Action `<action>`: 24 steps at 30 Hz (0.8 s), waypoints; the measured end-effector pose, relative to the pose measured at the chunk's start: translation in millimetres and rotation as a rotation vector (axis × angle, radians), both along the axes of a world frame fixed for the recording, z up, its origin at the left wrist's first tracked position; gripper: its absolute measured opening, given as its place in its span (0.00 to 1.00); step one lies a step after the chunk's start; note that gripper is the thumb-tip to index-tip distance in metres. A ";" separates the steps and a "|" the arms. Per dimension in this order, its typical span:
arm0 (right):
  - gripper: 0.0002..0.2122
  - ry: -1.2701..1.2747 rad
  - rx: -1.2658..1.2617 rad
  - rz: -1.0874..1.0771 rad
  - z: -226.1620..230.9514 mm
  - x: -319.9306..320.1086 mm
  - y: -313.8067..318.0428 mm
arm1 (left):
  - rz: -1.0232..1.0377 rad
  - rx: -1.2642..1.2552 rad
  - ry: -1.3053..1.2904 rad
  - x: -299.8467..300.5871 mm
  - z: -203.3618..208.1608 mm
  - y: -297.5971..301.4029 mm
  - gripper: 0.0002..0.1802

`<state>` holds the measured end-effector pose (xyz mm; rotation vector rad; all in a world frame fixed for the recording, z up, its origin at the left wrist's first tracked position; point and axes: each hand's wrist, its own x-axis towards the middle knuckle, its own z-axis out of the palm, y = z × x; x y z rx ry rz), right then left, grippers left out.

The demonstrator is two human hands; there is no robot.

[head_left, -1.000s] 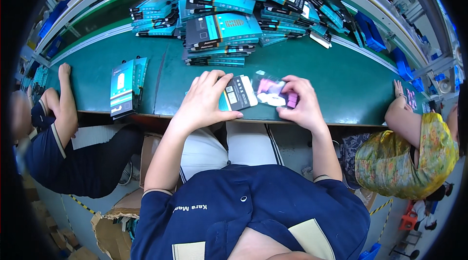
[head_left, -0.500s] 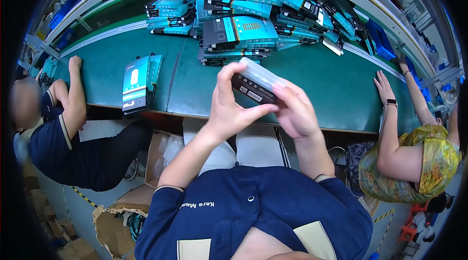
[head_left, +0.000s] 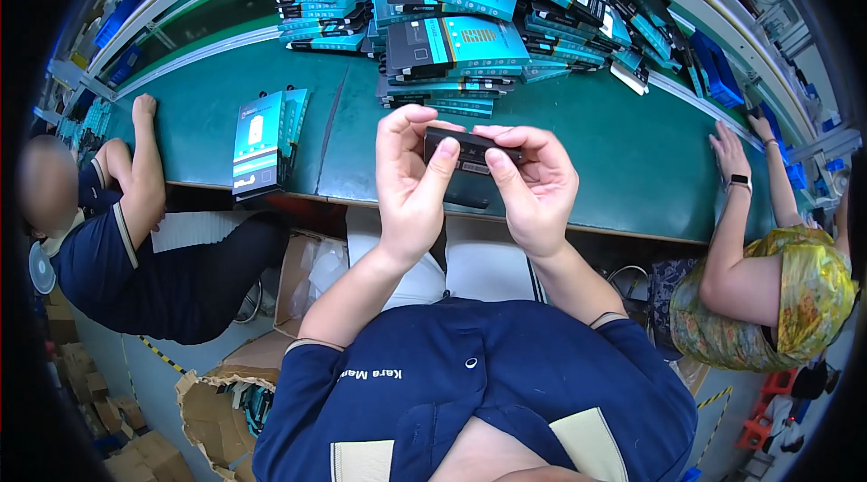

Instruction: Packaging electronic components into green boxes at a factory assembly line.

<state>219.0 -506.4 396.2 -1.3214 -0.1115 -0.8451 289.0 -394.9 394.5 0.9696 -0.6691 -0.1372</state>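
Observation:
In front of my chest, above the bench's near edge, a small flat black pack with white print and a pale label is held between both hands. My left hand grips its left end, thumb on the face turned toward me and fingers behind. At the right end my right hand pinches it the same way. A darker lower part of the pack hangs below the thumbs; whether it is a separate piece I cannot tell. Beyond my hands rises a pile of teal-and-black boxes. A few similar boxes stand leaning together at left.
The green bench runs across in front of me. Co-workers sit at left and right, the right one's hand on the bench. A blue bin is at the far right. An open carton stands by my left side.
The pack has been turned so its long side lies nearly level, and its pale translucent side no longer shows. Both thumbs now press on its face. My view has shifted slightly.

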 end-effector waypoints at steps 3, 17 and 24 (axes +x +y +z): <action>0.08 -0.065 0.049 -0.047 -3.4 2.0 8.7 | 0.033 0.006 -0.037 2.0 -3.7 0.1 0.13; 0.13 -0.108 -0.150 -0.037 -40.8 0.1 5.5 | 0.319 0.082 -0.486 19.0 -25.3 3.9 0.14; 0.09 0.067 0.137 0.062 6.7 -17.4 13.8 | 0.439 0.058 -0.681 16.2 -27.4 10.2 0.21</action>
